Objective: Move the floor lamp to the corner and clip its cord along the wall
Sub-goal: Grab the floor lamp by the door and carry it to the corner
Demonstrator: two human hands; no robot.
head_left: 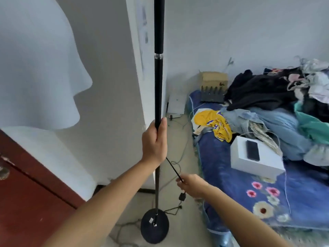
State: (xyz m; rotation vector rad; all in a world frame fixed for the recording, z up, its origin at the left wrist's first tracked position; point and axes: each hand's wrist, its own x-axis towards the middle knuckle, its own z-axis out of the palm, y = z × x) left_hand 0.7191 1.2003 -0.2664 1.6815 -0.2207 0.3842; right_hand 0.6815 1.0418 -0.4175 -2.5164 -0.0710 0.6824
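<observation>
Lamp pole (158, 90), black and upright, runs from the top edge of the view down to a round black base (154, 227) resting on the pale floor (185, 143). A silver ring (158, 56) marks a joint high on the pole.

Left hand (154, 142) grips the pole about midway, fingers (163, 130) clamped round it, thumb side toward the camera. Forearm enters from lower left.

Right hand (193, 185) sits lower and to the right of the pole, fingers pinched together on the black cord (173, 168). Cord stretches taut on a diagonal from just below the left hand down to the right hand. A small black inline switch (182, 196) hangs just under the right hand; more cord trails to the floor beside the base.

Lamp stands near a jutting white wall corner (142, 82), between a dark red door (26, 184) on the left and a bed (231, 193) on the right. Pale shade (35, 59) fills the upper left, blurred and close to the camera.

Bed carries a blue floral cover, a white box (256, 163) with a dark phone (252, 150) lying on top, a yellow garment (213, 125), and a heap of clothes (284, 97) toward the far end. Cardboard box (214, 79) sits against the back wall at the head of the bed. Loose light cables lie on the floor between pole and bed.
</observation>
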